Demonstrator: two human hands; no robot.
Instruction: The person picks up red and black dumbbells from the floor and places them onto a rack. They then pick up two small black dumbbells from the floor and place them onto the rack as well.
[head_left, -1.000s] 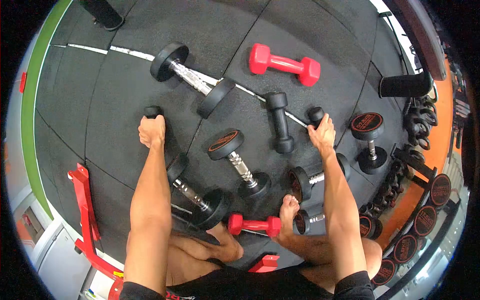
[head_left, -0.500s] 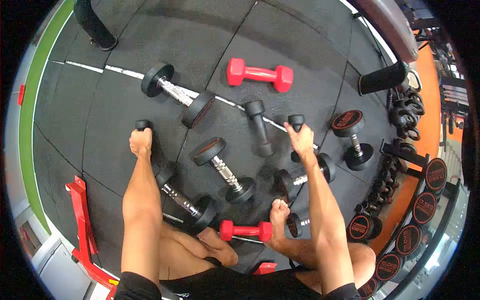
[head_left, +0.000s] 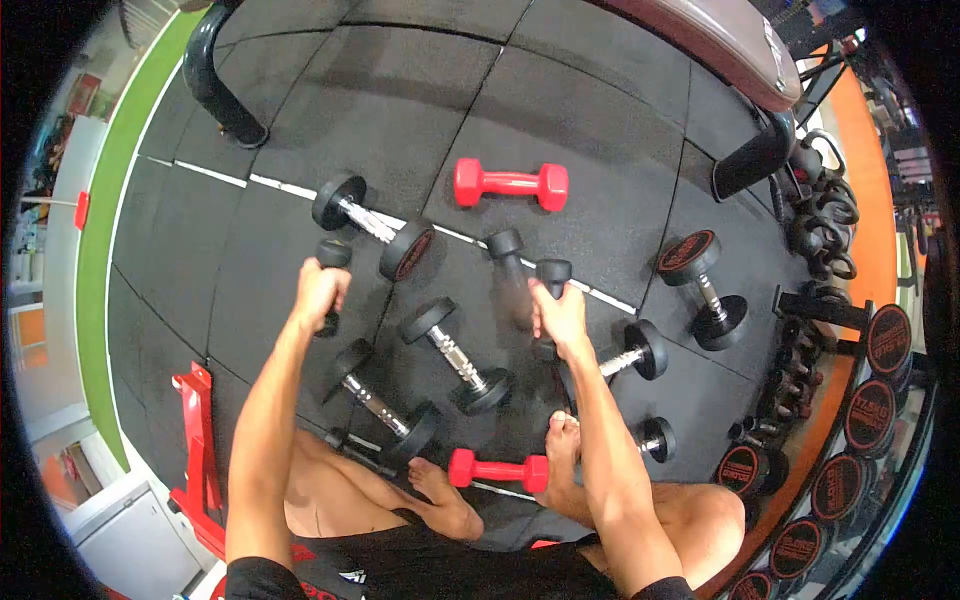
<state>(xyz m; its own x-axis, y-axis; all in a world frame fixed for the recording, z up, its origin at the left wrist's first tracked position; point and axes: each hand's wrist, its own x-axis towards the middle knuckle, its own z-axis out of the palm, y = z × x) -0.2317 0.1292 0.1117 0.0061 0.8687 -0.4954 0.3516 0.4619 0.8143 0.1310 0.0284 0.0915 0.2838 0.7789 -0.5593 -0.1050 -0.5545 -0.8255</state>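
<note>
My left hand [head_left: 319, 291] is closed round a small black dumbbell [head_left: 333, 254], whose ends show above and below the fist. It is beside a chrome-handled black dumbbell [head_left: 366, 222]. My right hand [head_left: 562, 318] grips another small black dumbbell [head_left: 553, 270], held close to a plain black dumbbell [head_left: 505, 243] on the floor, which is partly blurred. Beyond both hands lies a red dumbbell [head_left: 511, 184]. Between my forearms are two more chrome-handled dumbbells, one at the centre [head_left: 455, 357] and one nearer my left leg [head_left: 376, 403].
A second red dumbbell [head_left: 498, 470] lies between my bare feet. More chrome-handled dumbbells lie to the right, one [head_left: 706, 290] beyond my right arm. A rack of dumbbells [head_left: 845, 485] and several kettlebells [head_left: 828, 205] line the right side. A bench [head_left: 720, 45] stands at the back; a red metal frame [head_left: 200, 440] is at left.
Both hands have moved inward with their dumbbells, the left one rightward and the right one leftward, so they are closer together. The camera view has shifted slightly.
</note>
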